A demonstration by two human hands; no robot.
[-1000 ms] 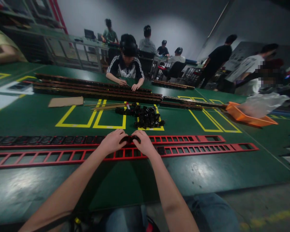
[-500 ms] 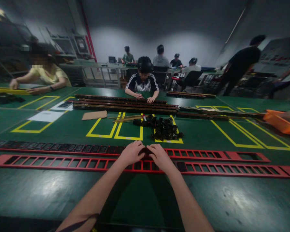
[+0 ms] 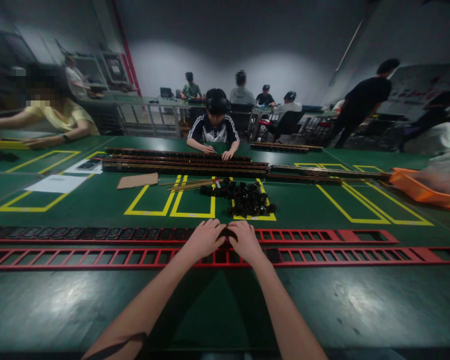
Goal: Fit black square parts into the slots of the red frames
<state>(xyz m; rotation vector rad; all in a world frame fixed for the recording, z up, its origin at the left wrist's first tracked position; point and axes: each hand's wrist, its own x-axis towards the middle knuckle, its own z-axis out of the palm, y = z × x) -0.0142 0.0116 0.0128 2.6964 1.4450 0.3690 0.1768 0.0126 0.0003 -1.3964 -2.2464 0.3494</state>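
Note:
My left hand and my right hand meet at the middle of the far red slotted frame. The fingers of both are bent and closed, with the tips nearly touching around a small black part that is mostly hidden. Left of my hands, black square pieces fill the slots of that frame; to the right, its slots show green table. Nearer to me lies a second red slotted frame, under my wrists, with one black square piece in it.
Beyond my hands lies a pile of black parts, beside thin brass-coloured rods and cardboard. Long dark strips cross the table before a co-worker. An orange bin stands right, paper left.
The view has swung slightly right, so the frames and pile appear farther left. My hands stay together at the far frame with fingers closed in much the same way.

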